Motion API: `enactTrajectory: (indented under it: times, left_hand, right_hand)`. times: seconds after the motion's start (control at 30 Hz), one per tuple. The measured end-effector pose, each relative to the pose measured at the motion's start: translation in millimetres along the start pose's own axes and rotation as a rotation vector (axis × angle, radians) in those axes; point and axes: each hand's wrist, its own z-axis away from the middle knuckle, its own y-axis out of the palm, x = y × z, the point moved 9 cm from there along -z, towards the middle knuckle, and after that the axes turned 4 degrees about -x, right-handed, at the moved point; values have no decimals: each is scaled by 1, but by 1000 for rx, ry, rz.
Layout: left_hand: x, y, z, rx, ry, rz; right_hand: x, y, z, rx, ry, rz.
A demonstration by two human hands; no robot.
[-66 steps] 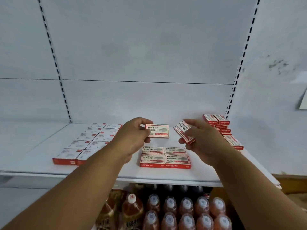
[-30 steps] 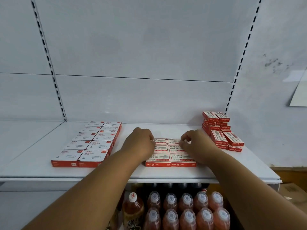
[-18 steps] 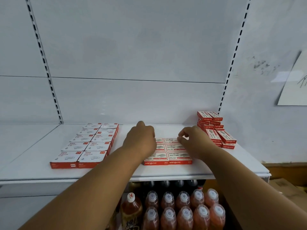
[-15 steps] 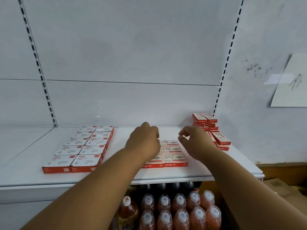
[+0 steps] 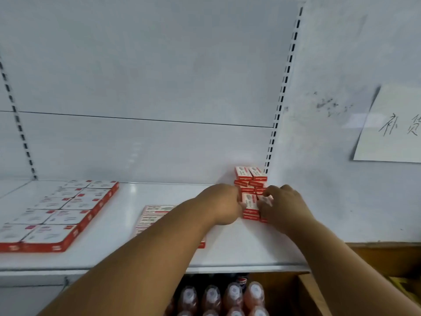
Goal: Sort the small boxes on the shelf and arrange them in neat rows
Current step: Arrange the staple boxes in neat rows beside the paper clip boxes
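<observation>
- At the left of the frame, white-and-red boxes (image 5: 61, 210) lie flat in two neat rows on the shelf (image 5: 241, 245).
- Low in the middle, the started rows (image 5: 157, 212) peek out behind the left arm.
- Right of middle, the messy pile (image 5: 250, 190) sits between both hands, long sides running away.
- Left hand (image 5: 222, 205) and right hand (image 5: 281, 207) touch its front boxes; fingers curl, but I cannot tell if they grip.

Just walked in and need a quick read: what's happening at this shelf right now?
A person is sorting small red-and-white boxes on a white shelf. Both hands, left hand and right hand, are at the loose pile of boxes in the right back corner, fingers curled on boxes at its front. Two tidy groups already lie flat: left group and middle group.
</observation>
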Motion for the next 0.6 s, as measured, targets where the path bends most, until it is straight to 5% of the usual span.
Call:
enactTrajectory:
  times: [0.17,0.37,0.47,0.6]
  left_hand:
    - [-7,21,-36,19,-141,-99]
    - [2,22,-42,31,-259,-39]
    - [11,-2,-28,-158,-353,74]
    - [21,-31,1,-482,-368,552]
  right_hand:
    - [-15,15,-8,137,-17,-117]
    - [-25,3,-21,95,-20,-427]
    - [-24,-3,-18,78,0,-809]
    - [-19,3,-19,173,105,-1261]
